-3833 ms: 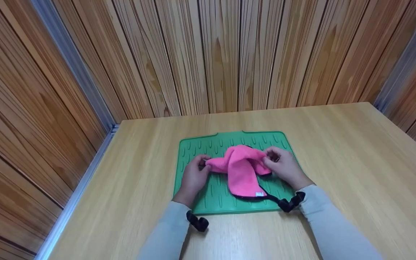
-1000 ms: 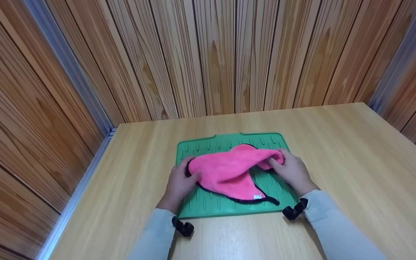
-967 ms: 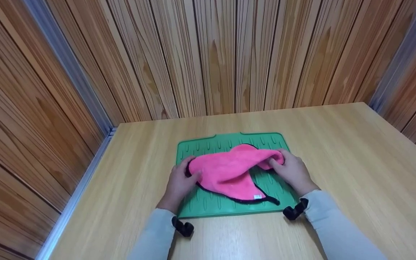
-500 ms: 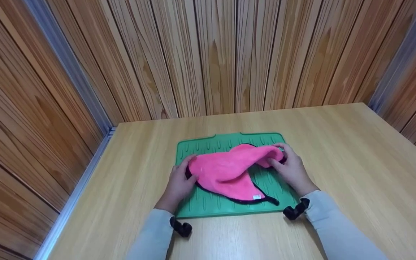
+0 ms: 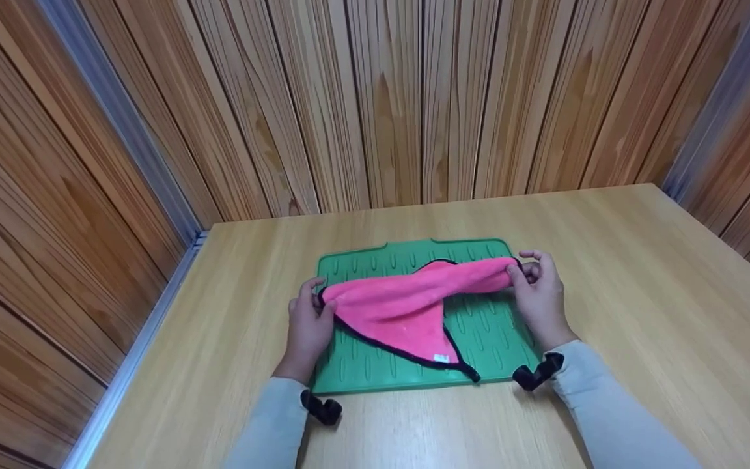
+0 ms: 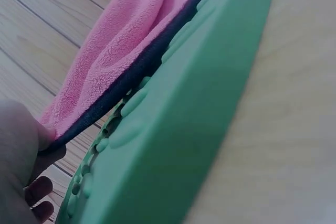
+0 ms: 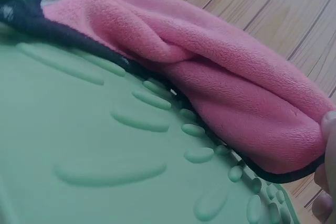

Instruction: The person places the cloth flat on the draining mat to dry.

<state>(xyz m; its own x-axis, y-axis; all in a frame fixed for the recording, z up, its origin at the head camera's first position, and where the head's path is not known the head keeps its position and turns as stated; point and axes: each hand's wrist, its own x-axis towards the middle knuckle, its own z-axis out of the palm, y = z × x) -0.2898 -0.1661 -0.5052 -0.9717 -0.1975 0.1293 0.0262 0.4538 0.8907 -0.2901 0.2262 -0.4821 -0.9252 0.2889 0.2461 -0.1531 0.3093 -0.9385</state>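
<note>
A pink plush cloth point(image 5: 401, 299) with black edging, a small white tag and a black hanging loop is stretched between both hands over a green ribbed mat point(image 5: 375, 371). The left hand point(image 5: 308, 326) pinches one corner between thumb and fingers; the left wrist view shows that corner and its dark edging point(image 6: 131, 80) raised at the fingertips. At the opposite corner, the right hand point(image 5: 540, 299) pinches the cloth between thumb and forefinger. The tagged corner hangs toward the near side, its loop point(image 5: 469, 372) reaching the mat's front edge. In the right wrist view the cloth point(image 7: 210, 77) sags in soft folds.
The mat lies on a light wooden table point(image 5: 642, 273). Wood-plank walls point(image 5: 401, 98) stand behind and on both sides, with metal strips at the corners. Black straps point(image 5: 323, 409) are worn around both wrists over pale sleeves.
Both hands have moved apart, the left further left and the right up and to the right. The cloth, bunched at first, is now drawn out wide, and its tagged corner has shifted left.
</note>
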